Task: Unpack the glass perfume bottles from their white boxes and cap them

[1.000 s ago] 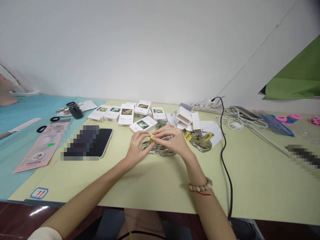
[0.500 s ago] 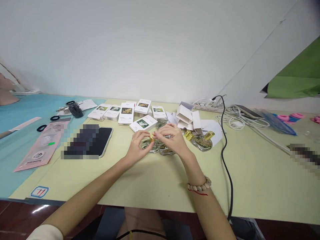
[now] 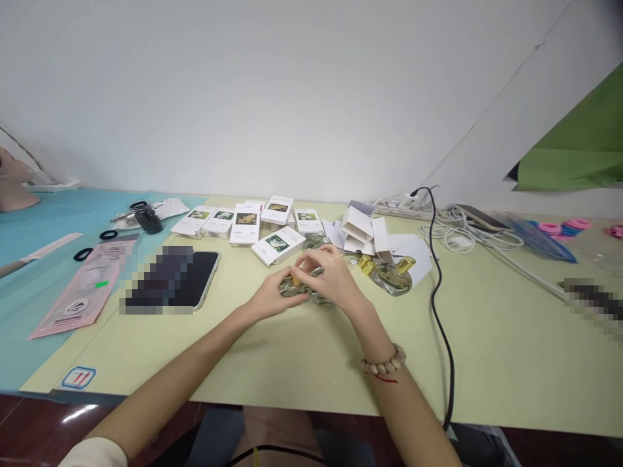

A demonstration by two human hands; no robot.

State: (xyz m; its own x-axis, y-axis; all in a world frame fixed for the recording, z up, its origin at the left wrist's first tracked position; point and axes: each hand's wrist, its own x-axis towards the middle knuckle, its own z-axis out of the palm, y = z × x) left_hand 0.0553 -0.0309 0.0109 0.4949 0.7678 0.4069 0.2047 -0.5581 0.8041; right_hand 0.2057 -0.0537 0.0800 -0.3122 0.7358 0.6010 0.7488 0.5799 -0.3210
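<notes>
Close to the middle of the table, my left hand (image 3: 273, 297) is closed around the side of a small flat glass bottle (image 3: 288, 287) with dark floral contents. My right hand (image 3: 332, 277) bends over the same bottle, its fingertips closed at the gold top (image 3: 294, 280), which they partly cover. More such bottles stand beneath and behind my right hand, mostly hidden. To the right lies a similar glass bottle (image 3: 393, 279) with a gold cap (image 3: 405, 264), next to loose gold caps (image 3: 366, 264).
Behind my hands lie several white cartons with flower pictures (image 3: 278, 245). Opened white cartons (image 3: 359, 226) are at the back right. A phone (image 3: 202, 279) and a pink packet (image 3: 80, 292) lie left. A black cable (image 3: 440, 311) crosses the table on the right.
Both hands have come down slightly. The left fingers have moved from the gold top to the bottle's side, while the right fingers stay near the top.
</notes>
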